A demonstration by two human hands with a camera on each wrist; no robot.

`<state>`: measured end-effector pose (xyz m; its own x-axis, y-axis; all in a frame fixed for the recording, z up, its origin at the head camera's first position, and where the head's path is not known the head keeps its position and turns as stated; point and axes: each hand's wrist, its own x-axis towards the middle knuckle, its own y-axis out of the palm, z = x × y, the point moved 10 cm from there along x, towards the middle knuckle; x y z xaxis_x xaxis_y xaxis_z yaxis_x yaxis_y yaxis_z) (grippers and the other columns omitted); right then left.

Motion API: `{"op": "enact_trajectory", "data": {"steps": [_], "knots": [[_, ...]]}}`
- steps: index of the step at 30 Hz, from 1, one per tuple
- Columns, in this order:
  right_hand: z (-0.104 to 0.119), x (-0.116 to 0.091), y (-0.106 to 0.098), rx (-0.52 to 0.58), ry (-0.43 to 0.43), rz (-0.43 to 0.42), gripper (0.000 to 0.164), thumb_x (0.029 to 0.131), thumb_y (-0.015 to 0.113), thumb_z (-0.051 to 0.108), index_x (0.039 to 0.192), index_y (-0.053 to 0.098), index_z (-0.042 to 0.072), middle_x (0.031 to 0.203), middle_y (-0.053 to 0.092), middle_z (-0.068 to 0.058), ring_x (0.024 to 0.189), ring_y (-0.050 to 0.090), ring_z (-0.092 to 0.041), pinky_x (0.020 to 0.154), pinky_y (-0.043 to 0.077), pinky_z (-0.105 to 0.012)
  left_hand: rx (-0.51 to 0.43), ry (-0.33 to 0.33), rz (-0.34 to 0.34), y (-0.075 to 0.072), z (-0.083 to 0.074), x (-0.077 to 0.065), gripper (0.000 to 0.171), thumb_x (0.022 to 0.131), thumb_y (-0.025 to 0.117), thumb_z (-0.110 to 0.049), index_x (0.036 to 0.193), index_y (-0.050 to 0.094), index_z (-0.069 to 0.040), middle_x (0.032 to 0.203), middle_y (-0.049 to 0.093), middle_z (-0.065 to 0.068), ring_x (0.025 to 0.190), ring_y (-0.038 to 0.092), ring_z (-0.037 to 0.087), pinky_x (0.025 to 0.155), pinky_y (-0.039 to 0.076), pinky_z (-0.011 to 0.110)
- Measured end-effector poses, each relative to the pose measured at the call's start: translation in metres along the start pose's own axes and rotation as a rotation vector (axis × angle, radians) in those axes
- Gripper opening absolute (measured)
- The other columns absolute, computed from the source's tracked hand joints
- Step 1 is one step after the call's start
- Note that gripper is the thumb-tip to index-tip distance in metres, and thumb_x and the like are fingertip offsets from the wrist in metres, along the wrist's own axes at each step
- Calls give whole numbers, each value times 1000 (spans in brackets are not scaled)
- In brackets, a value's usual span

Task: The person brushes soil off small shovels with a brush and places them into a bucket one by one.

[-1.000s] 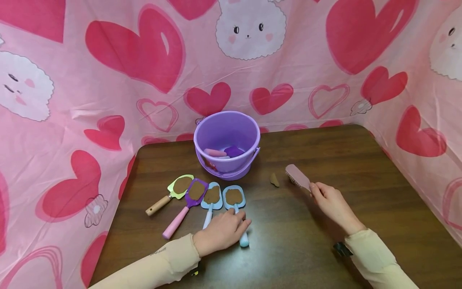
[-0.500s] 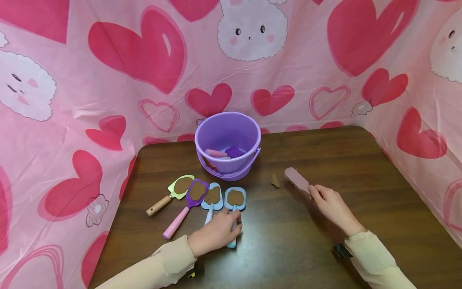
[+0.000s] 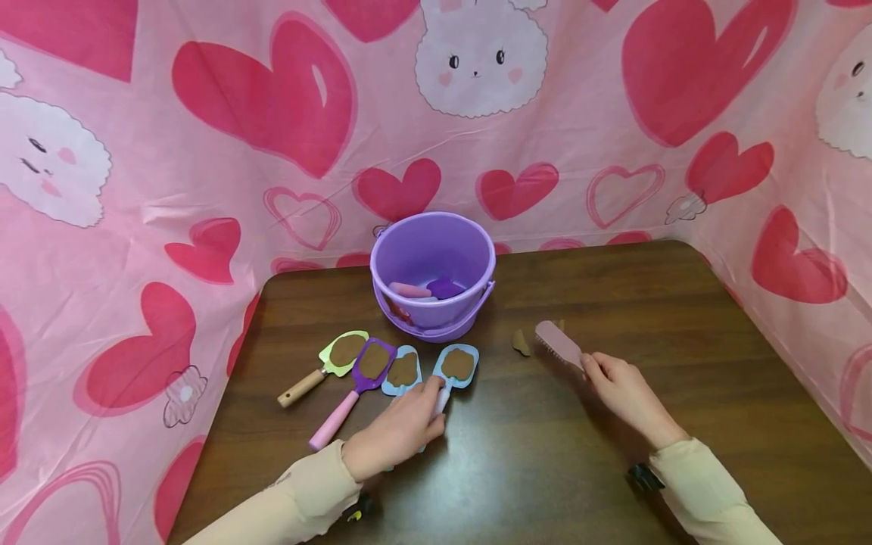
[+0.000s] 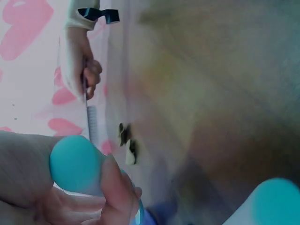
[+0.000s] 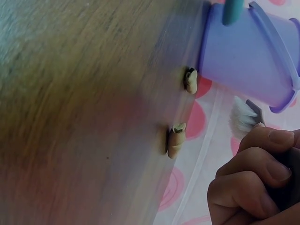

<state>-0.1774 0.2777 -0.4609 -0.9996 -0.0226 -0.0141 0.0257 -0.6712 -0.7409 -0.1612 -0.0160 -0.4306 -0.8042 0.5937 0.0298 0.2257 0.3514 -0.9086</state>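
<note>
My left hand (image 3: pixel 398 428) grips the pale handle of a toy shovel (image 3: pixel 471 354), whose light blue square head carries a brown patch. In the left wrist view the handle's teal end (image 4: pixel 77 164) shows within the hand. Left of it lie a second blue shovel (image 3: pixel 402 390), partly hidden by the hand, a purple shovel (image 3: pixel 335 418) with a pink handle, and a green one (image 3: pixel 300 388) with a wooden handle; each head bears a brown patch. My right hand (image 3: pixel 630 393) holds a pink brush (image 3: pixel 559 342) with white bristles (image 5: pixel 241 117) above the table.
A purple bucket (image 3: pixel 436 318) stands at the back middle, with a pink handle (image 3: pixel 410 291) and a purple piece (image 3: pixel 444 288) inside. Two small brown pieces, one (image 3: pixel 521 344) beside the brush, lie on the dark wooden table (image 3: pixel 545 469). Heart-patterned pink cloth (image 3: pixel 232 151) surrounds it.
My left hand has moved left and closed round the blue shovel's handle; the shovel has tilted, its head shifting right. My right hand has lowered the brush head slightly.
</note>
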Motion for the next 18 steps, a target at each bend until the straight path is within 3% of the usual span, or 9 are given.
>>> {"op": "enact_trajectory", "data": {"steps": [4, 7, 14, 18], "knots": [[2, 0, 3, -3, -10, 6, 41, 100, 38, 39, 80, 57, 7, 61, 45, 1, 51, 40, -12, 46, 34, -26, 40, 20, -54, -8, 0, 4, 18, 81, 65, -15, 86, 51, -6, 69, 44, 0, 60, 47, 14, 50, 39, 26], [3, 0, 4, -5, -12, 11, 41, 100, 38, 38, 79, 57, 8, 61, 45, 1, 51, 41, -12, 47, 34, -26, 37, 26, -69, -10, -1, 6, 19, 82, 65, -14, 75, 48, -9, 67, 41, -1, 60, 45, 14, 49, 38, 25], [10, -1, 7, -18, -29, 6, 41, 100, 38, 38, 78, 57, 9, 60, 45, 2, 51, 41, -12, 48, 35, -26, 79, 62, -136, -16, -8, 9, 10, 86, 63, -10, 83, 54, -5, 74, 45, 4, 59, 49, 16, 51, 44, 26], [16, -1, 10, -26, -49, 6, 40, 100, 39, 37, 77, 57, 10, 59, 45, 3, 50, 41, -11, 47, 34, -26, 90, 72, -184, -20, -10, 15, 13, 85, 63, -11, 80, 53, -5, 71, 43, 3, 55, 48, 16, 49, 42, 28]]}}
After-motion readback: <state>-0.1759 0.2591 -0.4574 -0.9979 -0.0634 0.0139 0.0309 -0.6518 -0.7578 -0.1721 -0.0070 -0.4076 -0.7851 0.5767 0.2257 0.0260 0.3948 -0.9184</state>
